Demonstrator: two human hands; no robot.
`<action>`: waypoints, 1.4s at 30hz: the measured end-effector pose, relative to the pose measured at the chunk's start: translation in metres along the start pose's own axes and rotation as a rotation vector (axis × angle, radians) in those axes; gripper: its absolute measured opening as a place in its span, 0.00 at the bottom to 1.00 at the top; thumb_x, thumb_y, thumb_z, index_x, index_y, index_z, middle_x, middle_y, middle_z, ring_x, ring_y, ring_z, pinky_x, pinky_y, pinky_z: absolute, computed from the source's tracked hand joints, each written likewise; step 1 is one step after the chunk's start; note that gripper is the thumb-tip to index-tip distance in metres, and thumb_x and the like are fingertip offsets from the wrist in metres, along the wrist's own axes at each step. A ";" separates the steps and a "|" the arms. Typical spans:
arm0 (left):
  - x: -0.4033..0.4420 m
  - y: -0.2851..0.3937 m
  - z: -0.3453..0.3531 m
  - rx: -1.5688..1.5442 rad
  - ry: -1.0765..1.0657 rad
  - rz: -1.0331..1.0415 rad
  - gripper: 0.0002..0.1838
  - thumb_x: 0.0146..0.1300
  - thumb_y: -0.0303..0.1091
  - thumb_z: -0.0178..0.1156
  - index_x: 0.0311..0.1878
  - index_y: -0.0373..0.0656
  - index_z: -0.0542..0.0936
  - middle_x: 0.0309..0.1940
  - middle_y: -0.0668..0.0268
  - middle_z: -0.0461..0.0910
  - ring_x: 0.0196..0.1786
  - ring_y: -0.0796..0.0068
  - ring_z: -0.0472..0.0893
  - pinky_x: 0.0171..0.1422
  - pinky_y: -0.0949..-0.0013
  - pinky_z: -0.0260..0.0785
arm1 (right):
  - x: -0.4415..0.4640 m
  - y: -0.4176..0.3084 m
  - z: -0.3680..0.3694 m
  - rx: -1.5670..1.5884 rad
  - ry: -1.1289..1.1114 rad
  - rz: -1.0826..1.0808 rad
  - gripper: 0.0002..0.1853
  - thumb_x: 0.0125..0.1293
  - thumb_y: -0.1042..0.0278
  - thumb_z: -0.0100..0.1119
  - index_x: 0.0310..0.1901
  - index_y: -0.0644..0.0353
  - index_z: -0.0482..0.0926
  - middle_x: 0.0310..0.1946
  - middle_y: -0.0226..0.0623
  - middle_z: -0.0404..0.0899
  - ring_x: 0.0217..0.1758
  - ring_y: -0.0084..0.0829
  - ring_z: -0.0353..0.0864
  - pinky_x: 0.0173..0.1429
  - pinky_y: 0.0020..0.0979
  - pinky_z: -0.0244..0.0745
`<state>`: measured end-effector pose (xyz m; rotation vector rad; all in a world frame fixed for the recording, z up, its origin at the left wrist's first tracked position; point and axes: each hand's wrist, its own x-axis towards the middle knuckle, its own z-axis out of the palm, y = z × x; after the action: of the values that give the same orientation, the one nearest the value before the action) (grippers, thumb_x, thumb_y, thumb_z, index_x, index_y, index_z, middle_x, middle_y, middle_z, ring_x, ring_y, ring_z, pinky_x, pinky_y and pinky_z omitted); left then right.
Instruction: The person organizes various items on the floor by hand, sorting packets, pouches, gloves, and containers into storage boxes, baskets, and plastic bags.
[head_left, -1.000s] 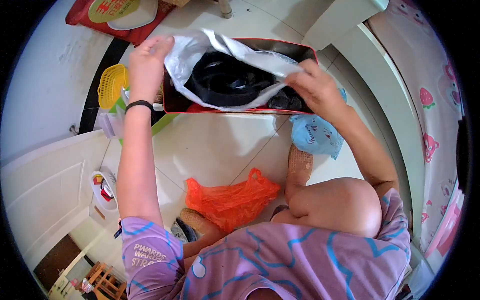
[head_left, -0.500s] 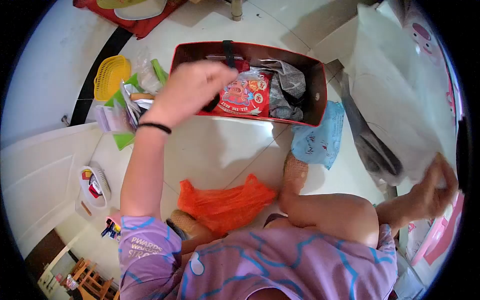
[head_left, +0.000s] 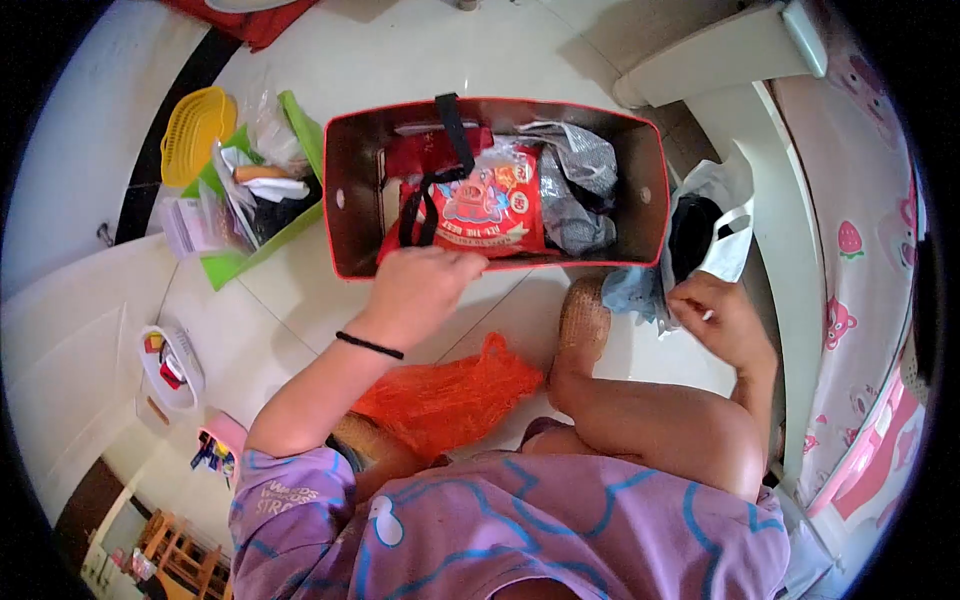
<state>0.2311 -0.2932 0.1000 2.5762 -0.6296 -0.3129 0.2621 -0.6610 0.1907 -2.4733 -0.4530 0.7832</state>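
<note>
the 2 hands are well apart. the left hand (head_left: 420, 292), fingers bent, is at the near rim of the red-edged box (head_left: 636, 185), by a black strap (head_left: 455, 135); i cannot tell if it grips anything. the right hand (head_left: 727, 318) is at the near edge of the white bag (head_left: 737, 248) just beside the box, its grip unclear. a red packet (head_left: 505, 222) and a grey bag (head_left: 578, 185) lie in the box.

Here's the left hand (head_left: 425, 287) at the near rim of the red-edged box (head_left: 635, 170), right by the black strap (head_left: 455, 132), a red packet (head_left: 478, 208) lying inside, and over there the right hand (head_left: 728, 315), curled at the edge of the white bag (head_left: 738, 185)
</note>
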 end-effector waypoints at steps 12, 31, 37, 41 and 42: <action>-0.024 0.024 0.018 -0.010 0.032 0.058 0.13 0.58 0.32 0.55 0.47 0.46 0.79 0.35 0.64 0.81 0.39 0.65 0.82 0.41 0.64 0.75 | 0.189 -0.072 0.081 -0.693 -0.079 -0.963 0.29 0.55 0.73 0.58 0.62 0.52 0.72 0.65 0.41 0.67 0.43 0.37 0.82 0.43 0.35 0.81; -0.012 0.027 -0.007 -0.620 0.602 -0.313 0.09 0.65 0.33 0.61 0.44 0.39 0.79 0.36 0.63 0.78 0.42 0.67 0.80 0.44 0.68 0.71 | 0.134 -0.065 0.029 1.315 -0.085 -0.044 0.20 0.69 0.51 0.57 0.50 0.61 0.77 0.42 0.31 0.81 0.44 0.26 0.79 0.54 0.32 0.75; 0.015 0.023 -0.014 -1.267 0.492 -0.221 0.36 0.59 0.27 0.65 0.71 0.41 0.63 0.61 0.62 0.72 0.66 0.72 0.69 0.70 0.68 0.61 | 0.135 -0.059 0.029 1.769 -0.324 0.065 0.31 0.71 0.43 0.49 0.59 0.66 0.71 0.53 0.45 0.79 0.54 0.37 0.80 0.63 0.40 0.75; 0.023 0.046 -0.021 -1.700 0.310 -0.208 0.27 0.63 0.31 0.64 0.65 0.41 0.71 0.57 0.67 0.76 0.60 0.76 0.73 0.68 0.69 0.63 | 0.131 -0.076 0.030 1.900 -0.408 0.144 0.30 0.72 0.43 0.47 0.60 0.65 0.70 0.54 0.44 0.78 0.55 0.38 0.80 0.62 0.40 0.75; 0.025 0.047 -0.020 -1.698 0.310 -0.212 0.27 0.63 0.31 0.64 0.65 0.41 0.71 0.57 0.67 0.76 0.60 0.76 0.73 0.68 0.69 0.63 | 0.132 -0.074 0.030 1.872 -0.409 0.164 0.29 0.73 0.44 0.46 0.60 0.64 0.71 0.55 0.43 0.78 0.54 0.38 0.81 0.61 0.40 0.76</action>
<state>0.2417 -0.3347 0.1380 0.9780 0.1175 -0.2892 0.3346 -0.5308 0.1522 -0.5988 0.3280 1.0085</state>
